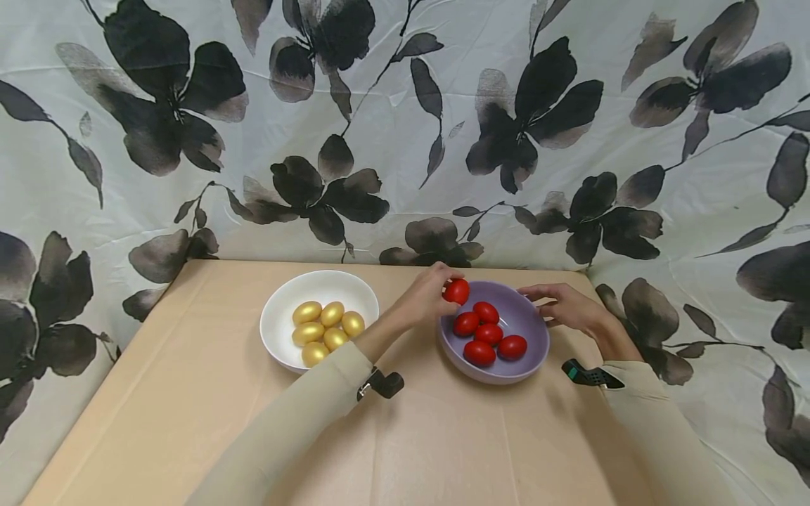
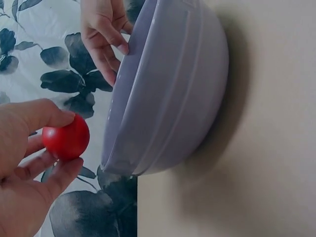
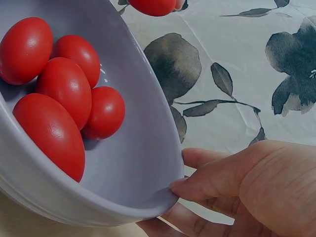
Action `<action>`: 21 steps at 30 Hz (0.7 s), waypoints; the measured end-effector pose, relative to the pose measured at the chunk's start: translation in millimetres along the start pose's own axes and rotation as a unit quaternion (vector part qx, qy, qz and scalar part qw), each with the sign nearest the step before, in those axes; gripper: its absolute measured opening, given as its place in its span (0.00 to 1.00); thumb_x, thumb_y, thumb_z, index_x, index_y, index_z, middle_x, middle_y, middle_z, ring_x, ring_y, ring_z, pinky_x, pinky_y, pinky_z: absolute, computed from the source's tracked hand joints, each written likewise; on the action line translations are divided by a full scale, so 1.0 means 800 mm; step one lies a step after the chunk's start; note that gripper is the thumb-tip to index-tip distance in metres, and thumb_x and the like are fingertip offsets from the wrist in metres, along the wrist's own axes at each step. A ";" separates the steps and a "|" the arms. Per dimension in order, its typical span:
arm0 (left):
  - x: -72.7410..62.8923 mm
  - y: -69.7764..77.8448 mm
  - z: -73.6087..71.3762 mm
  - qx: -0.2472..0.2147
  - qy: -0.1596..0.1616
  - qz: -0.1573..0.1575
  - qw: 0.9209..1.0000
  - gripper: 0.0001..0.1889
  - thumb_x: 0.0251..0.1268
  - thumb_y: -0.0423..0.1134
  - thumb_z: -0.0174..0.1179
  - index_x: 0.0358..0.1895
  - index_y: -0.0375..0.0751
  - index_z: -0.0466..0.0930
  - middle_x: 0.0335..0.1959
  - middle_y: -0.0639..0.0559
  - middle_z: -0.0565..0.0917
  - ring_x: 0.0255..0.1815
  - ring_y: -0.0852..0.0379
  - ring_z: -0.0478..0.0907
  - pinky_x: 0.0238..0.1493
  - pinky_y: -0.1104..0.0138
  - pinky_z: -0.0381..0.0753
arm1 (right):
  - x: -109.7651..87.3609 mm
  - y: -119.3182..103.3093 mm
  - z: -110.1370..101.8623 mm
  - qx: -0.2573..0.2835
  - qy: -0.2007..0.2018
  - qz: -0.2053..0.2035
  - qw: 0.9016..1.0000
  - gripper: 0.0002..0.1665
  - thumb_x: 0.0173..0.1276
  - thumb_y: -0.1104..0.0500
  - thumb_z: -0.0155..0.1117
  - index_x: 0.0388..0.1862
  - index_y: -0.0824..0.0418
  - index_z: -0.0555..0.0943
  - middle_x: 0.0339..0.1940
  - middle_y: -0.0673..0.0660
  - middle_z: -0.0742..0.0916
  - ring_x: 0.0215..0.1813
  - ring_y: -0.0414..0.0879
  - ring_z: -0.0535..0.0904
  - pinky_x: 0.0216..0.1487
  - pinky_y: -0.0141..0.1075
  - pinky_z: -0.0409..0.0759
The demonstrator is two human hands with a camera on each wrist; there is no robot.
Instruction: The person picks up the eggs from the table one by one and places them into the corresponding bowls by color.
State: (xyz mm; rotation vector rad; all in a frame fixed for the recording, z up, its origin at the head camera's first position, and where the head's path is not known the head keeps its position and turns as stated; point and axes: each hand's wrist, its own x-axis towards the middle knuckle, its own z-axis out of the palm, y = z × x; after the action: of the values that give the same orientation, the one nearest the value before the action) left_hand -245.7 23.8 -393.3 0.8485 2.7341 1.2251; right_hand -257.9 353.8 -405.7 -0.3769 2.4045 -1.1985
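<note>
My left hand (image 1: 427, 299) pinches a red egg (image 2: 66, 138) between thumb and fingertips. In the left wrist view that egg is apart from the purple bowl (image 2: 173, 89), just off its rim; in the head view it overlaps the bowl's upper left edge. Several more red eggs (image 3: 64, 94) lie together inside the purple bowl. On the opposite side, my right hand (image 1: 572, 309) holds the bowl's rim, thumb (image 3: 185, 186) at the lip and other fingers on the outside, partly hidden.
Left of the purple bowl stands a white bowl (image 1: 272, 330) holding several golden eggs (image 1: 308, 332); my left forearm passes over its lower right side. Both bowls stand near the far edge of the light wooden table (image 1: 443, 436). A floral cloth (image 1: 405, 105) hangs behind.
</note>
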 end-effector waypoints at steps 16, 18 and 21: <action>0.011 0.008 0.013 0.051 -0.111 0.033 0.992 0.25 0.60 0.34 0.70 0.62 0.39 0.79 0.59 0.46 0.76 0.58 0.52 0.74 0.60 0.67 0.79 | 0.001 0.000 0.000 -0.004 0.002 0.006 1.000 0.31 0.73 0.71 0.53 0.75 0.65 0.70 0.68 0.73 0.76 0.62 0.66 0.78 0.52 0.55 0.85; 0.012 0.009 0.016 0.053 -0.121 0.039 0.991 0.25 0.60 0.33 0.70 0.62 0.37 0.79 0.59 0.46 0.77 0.57 0.53 0.75 0.59 0.69 0.79 | 0.001 0.001 -0.001 -0.004 0.003 0.009 1.000 0.31 0.73 0.71 0.53 0.75 0.64 0.70 0.68 0.72 0.76 0.63 0.66 0.78 0.52 0.54 0.85; 0.013 0.010 0.020 0.058 -0.133 0.047 0.988 0.25 0.60 0.32 0.69 0.62 0.36 0.79 0.57 0.46 0.79 0.56 0.54 0.75 0.59 0.71 0.78 | 0.001 0.000 -0.001 0.000 0.005 0.015 1.000 0.31 0.72 0.71 0.53 0.75 0.62 0.70 0.68 0.71 0.76 0.64 0.66 0.77 0.52 0.54 0.84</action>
State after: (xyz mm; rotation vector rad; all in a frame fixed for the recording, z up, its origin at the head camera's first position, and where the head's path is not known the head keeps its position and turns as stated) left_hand -247.3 44.0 -396.6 1.0764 2.5945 0.8968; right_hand -258.8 354.0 -405.7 -0.3336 2.4102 -1.1899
